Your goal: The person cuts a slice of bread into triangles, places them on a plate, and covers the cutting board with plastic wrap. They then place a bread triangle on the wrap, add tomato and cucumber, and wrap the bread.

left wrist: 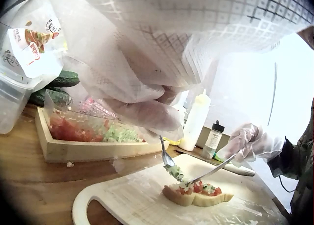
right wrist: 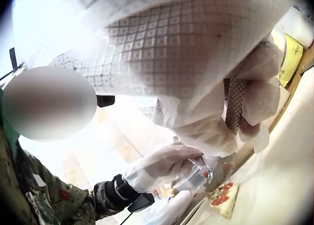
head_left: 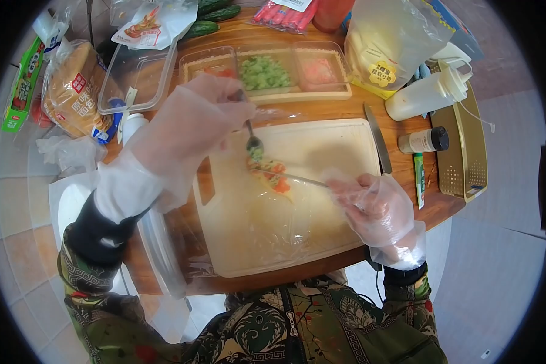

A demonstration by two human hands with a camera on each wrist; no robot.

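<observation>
My gloved left hand (head_left: 191,115) holds a metal spoon (head_left: 253,141) pointing down, with chopped green pieces (left wrist: 174,172) in its bowl. Below the spoon, a slice of bread (left wrist: 198,200) topped with red and pale green bits lies on the white cutting board (head_left: 236,249). From the right, my gloved right hand (head_left: 376,209) grips a slim metal utensil (left wrist: 211,169) with a textured handle (right wrist: 235,105). Its far end reaches the topping beside the spoon bowl. The shape of that end is partly hidden by the food.
Behind the board stands a wooden tray (head_left: 321,96) of chopped red, green and pink fillings. A knife (head_left: 378,139) lies along the board's right side, near a squeeze bottle (head_left: 428,94) and a seasoning jar (head_left: 423,140). Bagged bread (head_left: 73,91) and a clear container (head_left: 136,79) are at left.
</observation>
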